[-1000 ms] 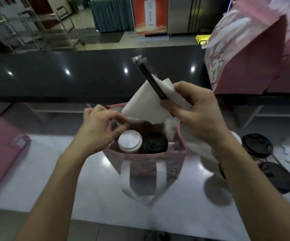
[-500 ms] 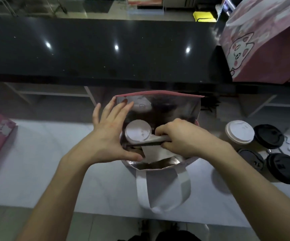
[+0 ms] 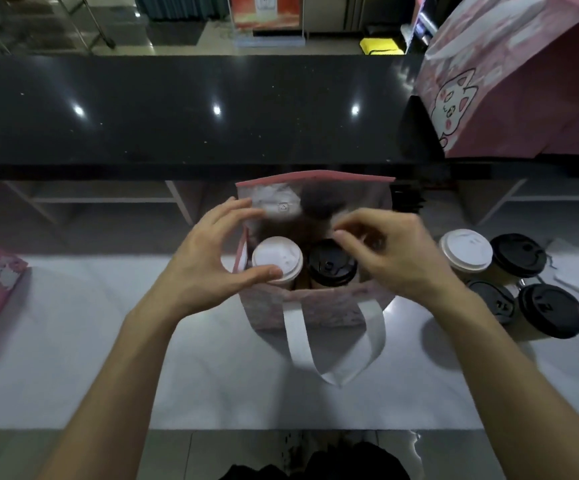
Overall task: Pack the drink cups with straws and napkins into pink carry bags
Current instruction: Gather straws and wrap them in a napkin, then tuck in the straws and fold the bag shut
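A white counter (image 3: 73, 358) fills the lower frame. At centre stands the pink carry bag (image 3: 316, 306) holding a white-lidded cup (image 3: 277, 259) and a black-lidded cup (image 3: 331, 266). The left hand (image 3: 205, 268), fingers spread, touches the bag's left edge; the right hand (image 3: 392, 254) hovers, fingers loosely curled, empty. Four more cups (image 3: 510, 282) wait at right. Beyond, a black counter (image 3: 177, 109), then tiled floor (image 3: 191, 32).

A carry bag (image 3: 316, 306) stands on the table (image 3: 73, 358), two cups (image 3: 277, 259) inside it; four more cups (image 3: 465, 249) stand right of it.

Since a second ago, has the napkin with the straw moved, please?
Yes. It was held above the pink bag; now it is out of sight, while the right hand sits at the bag's mouth.
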